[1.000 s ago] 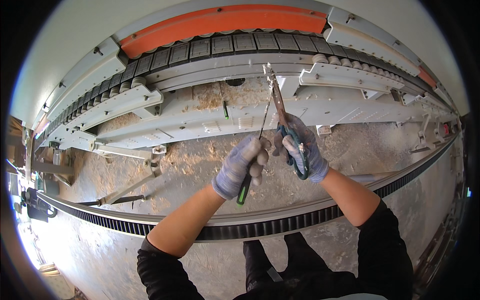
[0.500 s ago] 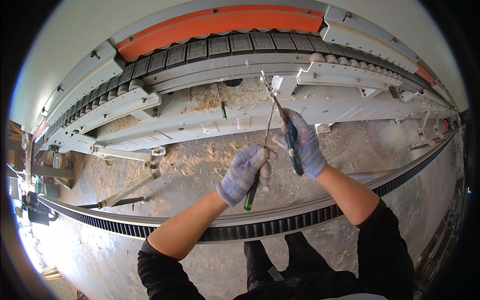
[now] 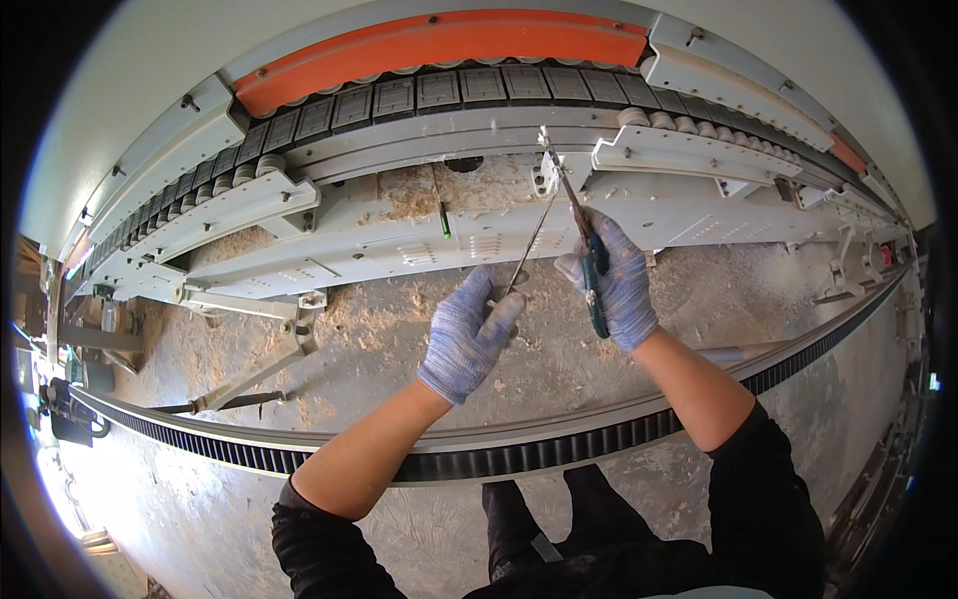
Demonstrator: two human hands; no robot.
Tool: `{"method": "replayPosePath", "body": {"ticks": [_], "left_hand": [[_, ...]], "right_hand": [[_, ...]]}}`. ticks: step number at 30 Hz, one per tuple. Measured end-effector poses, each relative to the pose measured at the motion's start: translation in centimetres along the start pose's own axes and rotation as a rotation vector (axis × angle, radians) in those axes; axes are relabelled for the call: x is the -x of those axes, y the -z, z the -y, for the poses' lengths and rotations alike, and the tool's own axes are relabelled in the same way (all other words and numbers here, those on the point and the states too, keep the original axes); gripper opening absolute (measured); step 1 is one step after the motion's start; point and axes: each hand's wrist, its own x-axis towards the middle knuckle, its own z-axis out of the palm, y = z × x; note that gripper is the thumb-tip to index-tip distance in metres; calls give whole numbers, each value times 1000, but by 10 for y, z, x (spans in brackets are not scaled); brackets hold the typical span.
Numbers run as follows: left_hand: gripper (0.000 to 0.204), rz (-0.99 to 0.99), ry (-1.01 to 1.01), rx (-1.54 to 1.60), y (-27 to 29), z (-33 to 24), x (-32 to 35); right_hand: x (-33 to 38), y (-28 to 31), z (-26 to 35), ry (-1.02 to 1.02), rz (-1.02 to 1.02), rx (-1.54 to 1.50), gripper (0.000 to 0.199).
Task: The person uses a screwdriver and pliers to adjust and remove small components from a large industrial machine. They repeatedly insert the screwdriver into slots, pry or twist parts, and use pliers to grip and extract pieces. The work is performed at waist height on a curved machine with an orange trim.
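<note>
My left hand (image 3: 465,337), in a blue-grey knitted glove, is closed on a screwdriver whose thin shaft (image 3: 528,245) slants up to the right. Its handle is hidden by the hand now. In the same kind of glove, my right hand (image 3: 623,292) grips long-nosed pliers with dark green handles (image 3: 595,272). The plier jaws (image 3: 572,198) point up toward the machine, just right of the shaft's upper end. White shreds (image 3: 547,165) show around the tips; whether they stick to the jaws or the shaft, I cannot tell.
Ahead stands a long white machine with a black segmented conveyor chain (image 3: 436,92), rollers and an orange guard (image 3: 439,45). A second green-handled tool (image 3: 444,222) rests on its shavings-strewn ledge. A rail with a black ribbed strip (image 3: 539,457) crosses between me and the machine.
The left hand has rotated and shifted slightly left, so the screwdriver's green handle no longer shows. The pliers and right hand have moved a little up and right, apart from the left hand.
</note>
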Motion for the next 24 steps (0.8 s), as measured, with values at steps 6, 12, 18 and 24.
{"method": "replayPosePath", "body": {"ticks": [6,12,18,24], "left_hand": [[37,98,41,38,8,-4,-5],[36,211,304,337,25,-16,-1],[34,610,536,904,55,-1,-13],[30,810,483,1060,62,16,-19]], "right_hand": [[-8,16,2,281,-137,568,63],[-11,18,4,357,-166,567,65],[-5,17,11,139,-53,385,61],[-6,24,17,-33,115,128,60]]}}
